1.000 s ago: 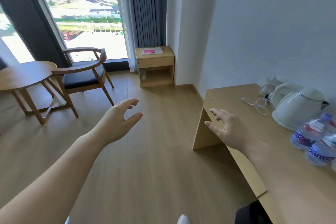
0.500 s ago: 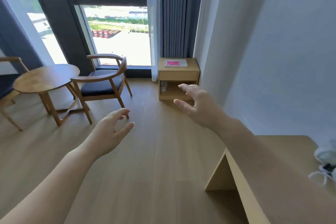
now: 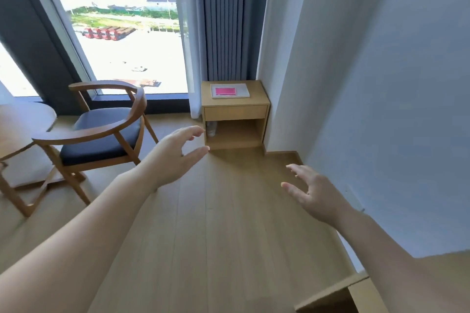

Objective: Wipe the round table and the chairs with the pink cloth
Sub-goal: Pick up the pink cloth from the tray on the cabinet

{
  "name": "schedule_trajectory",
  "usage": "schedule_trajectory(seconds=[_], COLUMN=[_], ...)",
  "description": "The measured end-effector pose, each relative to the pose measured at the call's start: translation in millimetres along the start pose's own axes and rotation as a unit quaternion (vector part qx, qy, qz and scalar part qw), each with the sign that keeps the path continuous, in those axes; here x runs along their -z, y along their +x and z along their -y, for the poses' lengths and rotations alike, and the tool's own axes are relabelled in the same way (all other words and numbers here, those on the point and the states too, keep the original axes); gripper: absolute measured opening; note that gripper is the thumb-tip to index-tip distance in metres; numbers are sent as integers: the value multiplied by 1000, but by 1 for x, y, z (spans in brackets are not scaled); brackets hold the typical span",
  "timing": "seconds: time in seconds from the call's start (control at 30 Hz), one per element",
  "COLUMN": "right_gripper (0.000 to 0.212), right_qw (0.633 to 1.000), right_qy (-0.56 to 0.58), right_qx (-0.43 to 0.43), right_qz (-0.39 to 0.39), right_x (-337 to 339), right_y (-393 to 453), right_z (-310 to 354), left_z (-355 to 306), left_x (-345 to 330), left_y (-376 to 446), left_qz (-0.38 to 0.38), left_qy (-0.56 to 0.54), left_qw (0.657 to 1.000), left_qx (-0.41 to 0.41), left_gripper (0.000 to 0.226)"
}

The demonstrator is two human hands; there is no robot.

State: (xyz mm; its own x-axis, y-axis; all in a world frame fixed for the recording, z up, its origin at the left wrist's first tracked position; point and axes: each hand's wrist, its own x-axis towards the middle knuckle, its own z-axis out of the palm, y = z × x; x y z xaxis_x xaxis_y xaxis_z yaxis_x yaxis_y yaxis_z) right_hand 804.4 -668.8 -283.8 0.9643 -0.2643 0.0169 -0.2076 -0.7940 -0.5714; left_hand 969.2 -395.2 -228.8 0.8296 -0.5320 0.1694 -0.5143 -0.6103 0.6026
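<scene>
Bare floor (image 3: 229, 223) runs to the nightstand (image 3: 235, 112); chair (image 3: 101, 134) flanks it.

Floor (image 3: 229, 236): pale wood planks, smooth, satin sheen. Chair (image 3: 101, 132): darker varnished wood frame, dark matt padded seat. Round table (image 3: 23, 122): same warm wood, smooth. Nightstand (image 3: 236, 112): light wood-grain, matt. Cloth (image 3: 225, 91): pink, flat on a white sheet. Curtain (image 3: 223, 20): grey pleated fabric. Wall (image 3: 381, 84): matt white paint.
</scene>
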Motion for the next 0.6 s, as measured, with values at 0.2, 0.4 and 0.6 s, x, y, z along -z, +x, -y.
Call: schedule_trajectory(seconds=[0.2, 0.4, 0.6], right_gripper=[56, 55, 55], right_qw=[993, 988, 995], right_qy=[28, 39, 41], right_qx=[-111, -146, -89], right_qz=[-6, -5, 5], right_x=[4, 2, 15], right_y=[74, 178, 339], right_z=[-49, -101, -143], left_z=[31, 56, 75], left_x=[-31, -76, -108], left_y=[122, 234, 348], left_qz=[74, 106, 92], left_qy=[9, 7, 27], left_qw=[997, 994, 995], left_qx=[-26, -9, 37], left_gripper=[51, 51, 48])
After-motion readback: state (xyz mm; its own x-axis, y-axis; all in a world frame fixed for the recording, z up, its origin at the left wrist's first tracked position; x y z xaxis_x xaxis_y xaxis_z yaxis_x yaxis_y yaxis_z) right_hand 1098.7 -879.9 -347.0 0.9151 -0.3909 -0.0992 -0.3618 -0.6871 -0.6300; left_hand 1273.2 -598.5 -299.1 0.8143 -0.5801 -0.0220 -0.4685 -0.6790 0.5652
